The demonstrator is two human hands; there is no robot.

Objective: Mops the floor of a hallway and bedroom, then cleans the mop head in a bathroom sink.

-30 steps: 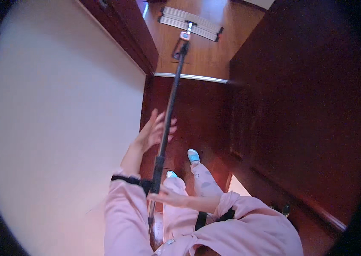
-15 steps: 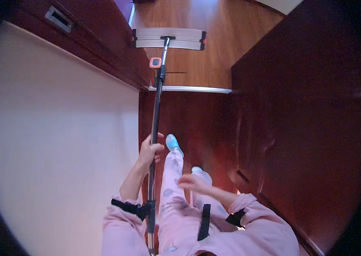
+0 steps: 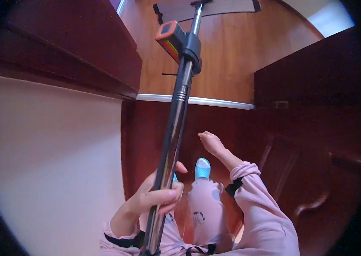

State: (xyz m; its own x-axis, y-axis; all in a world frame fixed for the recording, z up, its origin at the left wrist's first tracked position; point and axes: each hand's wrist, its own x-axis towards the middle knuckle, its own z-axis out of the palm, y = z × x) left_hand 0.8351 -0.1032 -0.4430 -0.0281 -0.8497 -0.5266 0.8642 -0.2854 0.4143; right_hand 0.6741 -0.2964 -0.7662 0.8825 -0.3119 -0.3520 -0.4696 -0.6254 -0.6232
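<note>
Mop pole (image 3: pixel 176 128): running from the lower edge up past the middle to the top of the view, metal, with a dark clamp and an orange-edged block (image 3: pixel 171 37) high on it. Closer and steeper than half a second ago, when the whole flat mop head lay in plain sight on the lighter wood floor (image 3: pixel 227 64); now only a strip of mop head (image 3: pixel 208 6) at the top rim. Judged a pull of the mop back toward the body, or a tilt of the head downward.

Left hand (image 3: pixel 157 197): wrapped round the pole low down, fingers closed over it, thumb up behind. Right hand (image 3: pixel 210 143): off the pole, loosely half-open, holding nothing, out over the dark wood doorway floor (image 3: pixel 146 128); a second ago lower and nearer the shaft.

Beyond: a pale threshold strip (image 3: pixel 197 100) between dark and lighter wood, a cream wall (image 3: pixel 48 162) to the left, a dark wooden door (image 3: pixel 317 141) to the right, one light-blue slipper (image 3: pixel 202 167) below.

Hidden: most of the mop head, the pole's lower end, the second foot behind the shaft. Block's purpose unclear.
</note>
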